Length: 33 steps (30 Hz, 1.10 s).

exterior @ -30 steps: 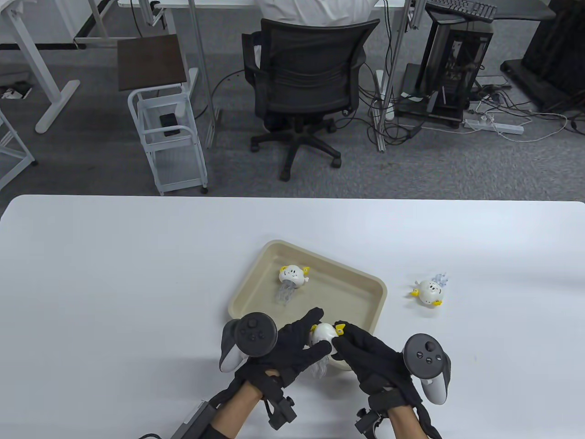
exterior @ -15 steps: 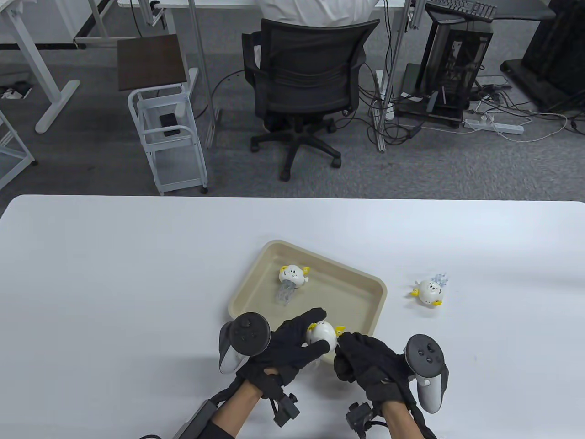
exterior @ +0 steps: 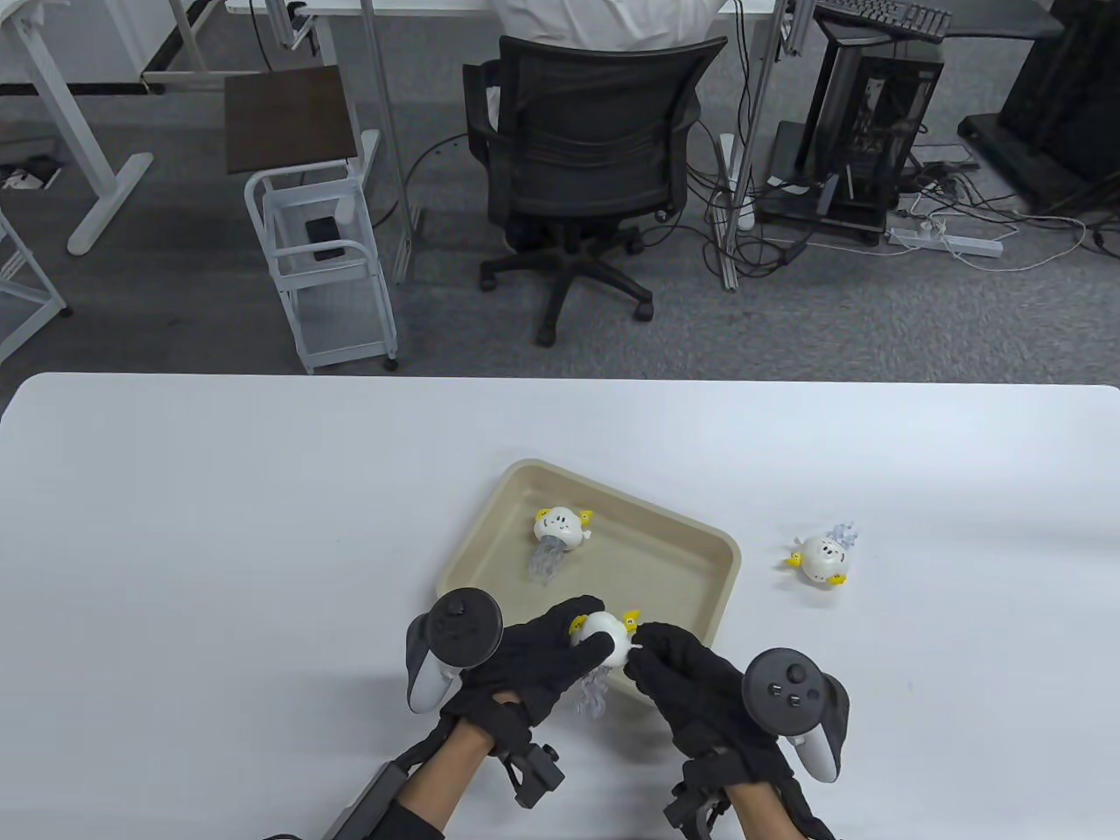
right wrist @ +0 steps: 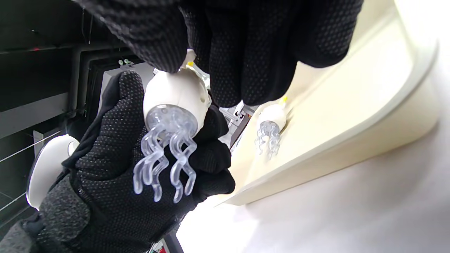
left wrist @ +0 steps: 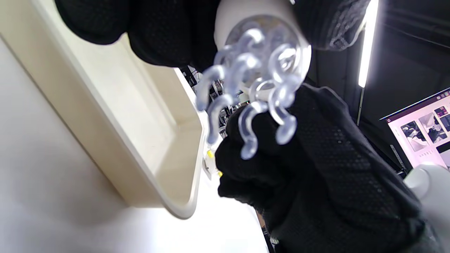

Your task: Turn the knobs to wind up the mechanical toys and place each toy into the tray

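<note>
A white jellyfish toy (exterior: 602, 637) with yellow side knobs and clear tentacles (right wrist: 165, 160) hangs above the near rim of the beige tray (exterior: 691, 547). My left hand (exterior: 547, 652) grips its round body. My right hand (exterior: 669, 652) pinches the small knob on the toy's right side (right wrist: 190, 58). A second jellyfish toy (exterior: 561, 526) lies inside the tray at its far left. A third jellyfish toy (exterior: 821, 559) lies on the table right of the tray. In the left wrist view the tentacles (left wrist: 253, 88) dangle in front of the right glove (left wrist: 316, 168).
The white table (exterior: 219, 525) stretches wide to the left and right of the tray. Behind its far edge stand an office chair (exterior: 595, 149) with a seated person, a white cart (exterior: 319, 254) and a computer tower (exterior: 875, 114).
Both hands and the held toy have drifted a little left and toward the table's near edge. The right hand has turned at the knob, its tracker now lower and further left.
</note>
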### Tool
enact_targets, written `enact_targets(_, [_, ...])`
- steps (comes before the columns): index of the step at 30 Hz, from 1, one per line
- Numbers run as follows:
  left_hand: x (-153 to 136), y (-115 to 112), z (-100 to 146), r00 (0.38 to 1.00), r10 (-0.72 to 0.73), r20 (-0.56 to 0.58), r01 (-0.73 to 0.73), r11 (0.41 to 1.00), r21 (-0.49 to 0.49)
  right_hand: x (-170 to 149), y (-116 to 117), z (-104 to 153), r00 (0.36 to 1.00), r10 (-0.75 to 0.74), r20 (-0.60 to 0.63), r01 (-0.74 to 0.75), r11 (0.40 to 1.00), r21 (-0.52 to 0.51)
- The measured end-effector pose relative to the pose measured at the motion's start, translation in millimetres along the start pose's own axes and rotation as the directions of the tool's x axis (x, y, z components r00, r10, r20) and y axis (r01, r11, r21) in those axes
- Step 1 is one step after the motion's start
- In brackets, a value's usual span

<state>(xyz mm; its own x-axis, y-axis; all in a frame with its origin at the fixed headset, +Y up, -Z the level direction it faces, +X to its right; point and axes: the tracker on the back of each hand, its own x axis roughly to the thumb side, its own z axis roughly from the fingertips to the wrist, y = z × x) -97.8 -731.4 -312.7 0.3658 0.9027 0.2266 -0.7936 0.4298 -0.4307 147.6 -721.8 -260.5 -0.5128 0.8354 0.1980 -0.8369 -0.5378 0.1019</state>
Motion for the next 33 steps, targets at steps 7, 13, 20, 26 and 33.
enact_targets(7, [2.5, -9.5, 1.6, 1.000, 0.003, -0.030, -0.004, 0.999, -0.037, 0.2, 0.1, 1.7, 0.999, 0.037, -0.029, -0.039, 0.998, -0.044])
enact_targets(13, [13.5, -15.1, 2.9, 0.998, -0.041, 0.050, 0.042, 0.999, -0.034, -12.2, -4.4, 1.1, 0.955, -0.247, -0.163, 0.240, 0.969, -0.061])
enact_targets(20, [10.2, -8.0, 2.7, 1.000, -0.020, -0.018, 0.020, 1.000, -0.005, 0.9, -3.7, 2.3, 0.996, -0.032, -0.085, 0.025, 0.996, -0.089])
enact_targets(26, [-4.0, -2.1, 1.3, 0.992, 0.062, -0.110, -0.065, 0.997, -0.027, 4.7, 2.7, 2.6, 0.996, 0.084, 0.043, -0.084, 0.996, -0.012])
enact_targets(33, [-11.1, -0.2, -2.7, 0.982, 0.109, -0.155, -0.122, 0.990, -0.072, 10.3, 3.1, 3.7, 0.966, 0.229, 0.118, -0.222, 0.972, -0.074])
